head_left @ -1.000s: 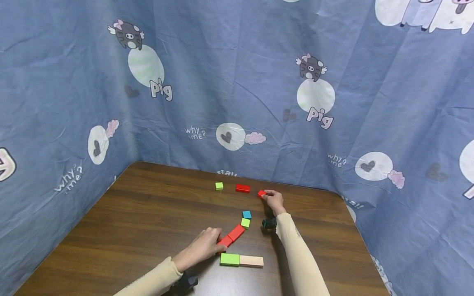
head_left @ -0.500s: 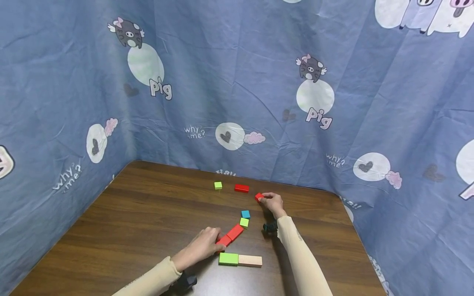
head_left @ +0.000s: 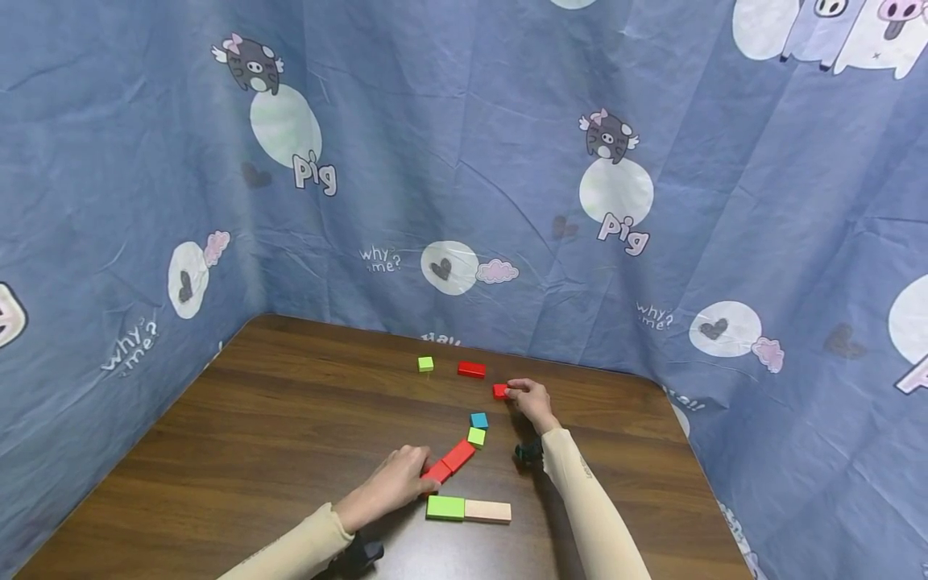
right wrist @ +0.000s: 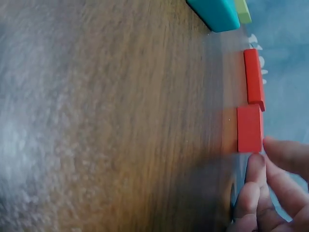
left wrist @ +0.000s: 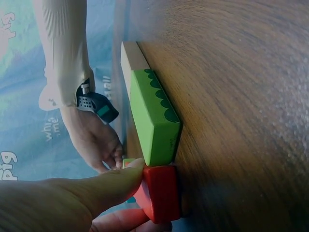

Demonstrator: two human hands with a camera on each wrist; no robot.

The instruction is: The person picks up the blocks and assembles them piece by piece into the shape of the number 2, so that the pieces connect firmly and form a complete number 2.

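My left hand pinches the nearer red block between thumb and fingers at the near end of a slanted line of blocks. End to end with it lies a second red block, followed by a lime-green cube and a blue cube. Farther off at the right, my right hand holds a small red block by its right side with its fingertips, low at the tabletop. Beside the left hand, a green block and a plain wooden block lie end to end.
A lime-green block and a dark red block lie near the back edge of the brown wooden table. Behind the table hangs a blue printed curtain. Each wrist carries a black device.
My right hand has drawn the small red block left and a little nearer, and the block has turned straighter. The left hand keeps its place on its red block.
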